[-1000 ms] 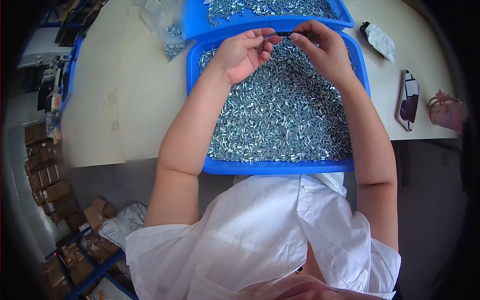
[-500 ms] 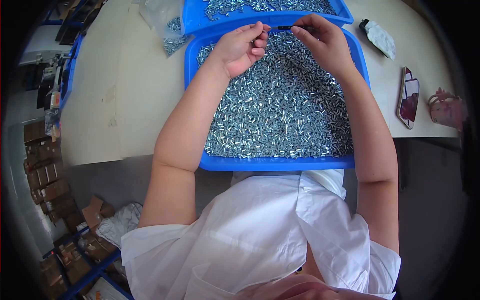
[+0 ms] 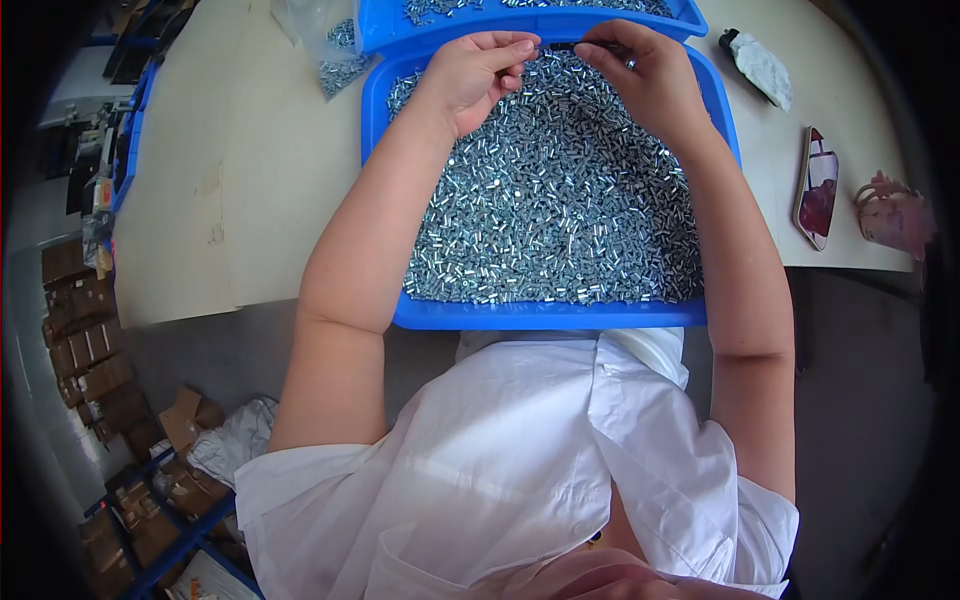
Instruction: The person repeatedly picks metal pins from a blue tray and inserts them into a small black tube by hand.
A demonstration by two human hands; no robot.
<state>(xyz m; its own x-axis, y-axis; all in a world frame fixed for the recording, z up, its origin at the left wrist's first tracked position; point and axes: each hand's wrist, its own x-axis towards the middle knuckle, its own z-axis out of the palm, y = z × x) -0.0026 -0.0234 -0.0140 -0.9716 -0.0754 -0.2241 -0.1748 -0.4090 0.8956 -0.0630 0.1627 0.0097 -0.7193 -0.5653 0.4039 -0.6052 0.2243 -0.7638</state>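
Observation:
My left hand (image 3: 478, 78) is closed in a pinch over the far side of a blue tray (image 3: 540, 316). Whatever lies between its fingertips is too small to make out. Opposite it, my right hand (image 3: 650, 80) grips a thin black pen-like tool (image 3: 563, 46), its tip pointing toward the left fingertips. A small shiny bit shows by the curled right fingers. Below both hands, the tray is filled with small silvery metal cylinders (image 3: 560, 210), loose and heaped.
Behind stands a second blue tray (image 3: 690, 20) with similar metal pieces. A clear plastic bag (image 3: 318, 40) of pieces lies at the back left. To the right are a white-wrapped item (image 3: 760, 70), a phone (image 3: 818, 190) and a pinkish cup (image 3: 890, 215). Cardboard boxes (image 3: 85, 350) fill shelving at left.
Both hands have shifted slightly up in the view, and the tray also appears a little higher. The right fingers have curled further around the black tool, so less of it shows.

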